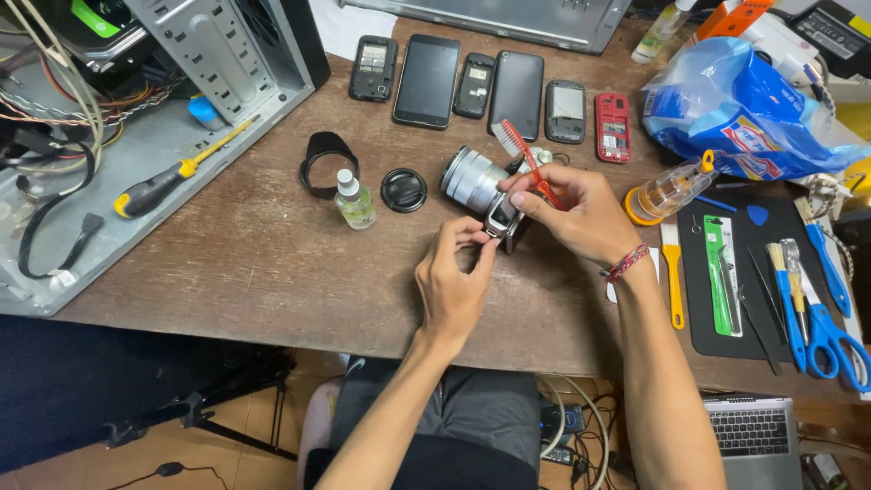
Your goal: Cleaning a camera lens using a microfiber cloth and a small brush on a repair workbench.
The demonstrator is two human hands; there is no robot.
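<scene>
Right now your right hand (581, 218) grips a camera (494, 195) above the worktop (272, 263), fingers wrapped over its top, and the same hand pinches a red toothbrush (526, 159) that sticks up past your knuckles. The silver lens (470, 178) points away from that hand, up and to the left. Your left hand (454, 286) sits just below the camera, thumb and forefinger pinched on its lower edge, touching the body.

Beyond your left hand, a lens cap (404, 191) lies flat, with a small spray bottle (354, 200) upright just beside it and a black lens hood (327, 161) behind that. Farther out past both hands, a row of phones (490, 86) lies side by side. Well off to the far side of your left hand, a yellow-and-black screwdriver (168, 181) rests on an open computer case (118, 181). Outside your right hand, a black mat (726, 340) carries tweezers, brushes and blue scissors (830, 336); a blue plastic bag (739, 104) sits beyond it.
</scene>
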